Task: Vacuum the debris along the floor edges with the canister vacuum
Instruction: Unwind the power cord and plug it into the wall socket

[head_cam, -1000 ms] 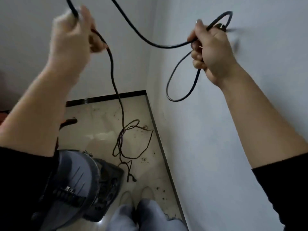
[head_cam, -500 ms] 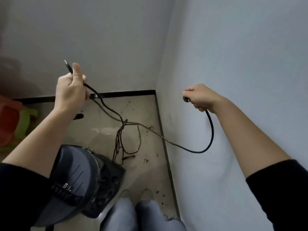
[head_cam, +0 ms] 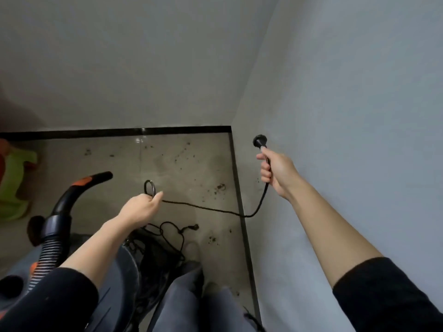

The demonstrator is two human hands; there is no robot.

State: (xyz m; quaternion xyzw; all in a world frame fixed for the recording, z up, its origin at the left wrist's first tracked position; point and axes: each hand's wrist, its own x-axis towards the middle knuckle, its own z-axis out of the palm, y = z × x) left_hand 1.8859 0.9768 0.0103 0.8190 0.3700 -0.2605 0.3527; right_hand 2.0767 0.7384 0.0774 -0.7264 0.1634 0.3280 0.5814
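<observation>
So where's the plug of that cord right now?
Head view, right of centre: the plug juts above the right hand gripping its cord, beside the wall.

Bare room corner: tiled floor, plain walls

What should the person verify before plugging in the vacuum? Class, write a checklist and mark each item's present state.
1. Plug end held: the right hand grips the cord just below the plug: ok.
2. Socket located: none shows in this view: cannot tell.
3. Cord between the hands free of knots: it hangs in one clean curve: ok.
4. Slack sorted: the left hand pinches the cord, but tangled slack lies on the floor by the canister: not ok.
5. Hose handle within reach: it sits unheld beside the left arm: ok.
</observation>
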